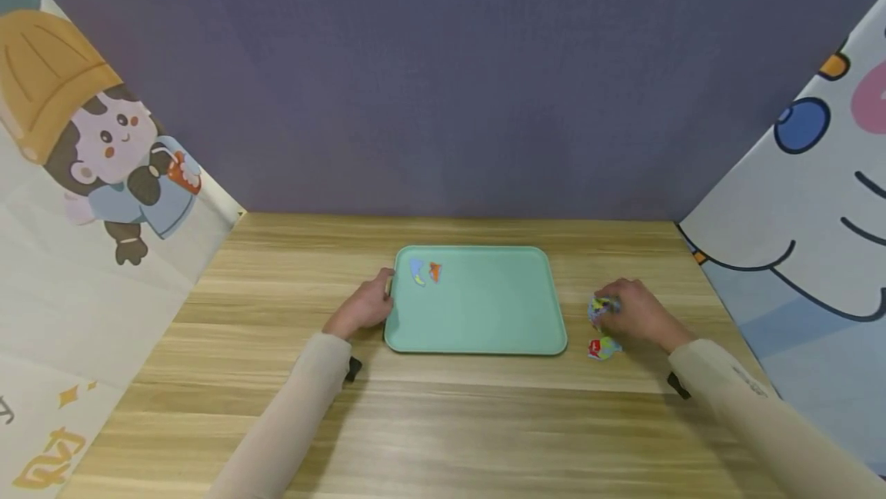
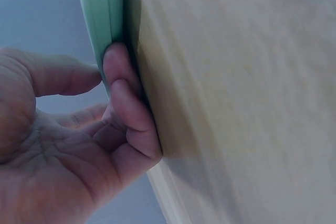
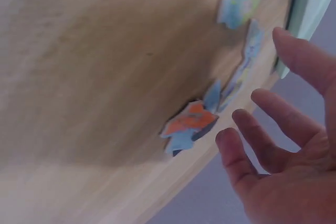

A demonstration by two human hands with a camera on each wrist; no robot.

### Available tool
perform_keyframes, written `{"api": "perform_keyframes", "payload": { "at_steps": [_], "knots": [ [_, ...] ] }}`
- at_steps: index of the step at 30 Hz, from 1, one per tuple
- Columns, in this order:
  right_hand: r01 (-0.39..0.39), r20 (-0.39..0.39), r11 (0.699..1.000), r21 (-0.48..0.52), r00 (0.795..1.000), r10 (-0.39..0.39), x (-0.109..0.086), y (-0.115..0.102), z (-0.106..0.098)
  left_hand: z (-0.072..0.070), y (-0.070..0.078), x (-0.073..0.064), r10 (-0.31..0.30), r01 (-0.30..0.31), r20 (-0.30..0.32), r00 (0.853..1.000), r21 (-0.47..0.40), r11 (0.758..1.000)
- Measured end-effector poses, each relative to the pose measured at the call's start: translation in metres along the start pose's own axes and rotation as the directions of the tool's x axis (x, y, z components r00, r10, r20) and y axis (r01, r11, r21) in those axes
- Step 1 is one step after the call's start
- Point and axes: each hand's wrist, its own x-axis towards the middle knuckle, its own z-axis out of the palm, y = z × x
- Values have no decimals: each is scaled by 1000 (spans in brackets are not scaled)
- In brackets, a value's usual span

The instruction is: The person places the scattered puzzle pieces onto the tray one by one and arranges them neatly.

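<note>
A pale green tray (image 1: pixel 477 303) lies on the wooden table. My left hand (image 1: pixel 365 303) pinches its left rim; the left wrist view shows the thumb on the rim's upper side and curled fingers (image 2: pixel 134 106) under its edge. Past the tray's right side, my right hand (image 1: pixel 635 313) hovers over flat, colourful puzzle pieces (image 1: pixel 597 308), its fingers spread and holding nothing. Beneath the fingertips are an orange and blue piece (image 3: pixel 189 124) and a slim bluish piece (image 3: pixel 247 64). Nearer me lies a red and green piece (image 1: pixel 604 348).
Two small pieces rest in the tray's far left corner, one pale blue (image 1: pixel 417 268) and one orange (image 1: pixel 434 272). A dark panel (image 1: pixel 450 84) rises behind the table (image 1: pixel 471 422), and printed cartoon panels flank it on both sides.
</note>
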Motion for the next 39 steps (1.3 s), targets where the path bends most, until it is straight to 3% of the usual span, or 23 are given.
{"api": "perform_keyframes", "payload": {
  "at_steps": [15, 21, 39],
  "knots": [
    [-57, 48, 998, -17, 997, 58, -1, 3, 3, 1, 2, 0, -10, 10, 4, 1000, -6, 1000],
    [-38, 83, 999, -26, 996, 40, -1, 5, 1, 1, 2, 0, -9, 9, -1, 1000, 2, 1000],
    [-16, 58, 999, -29, 998, 18, -1, 7, -1, 1, 2, -1, -18, 18, 10, 1000, -9, 1000]
  ]
}}
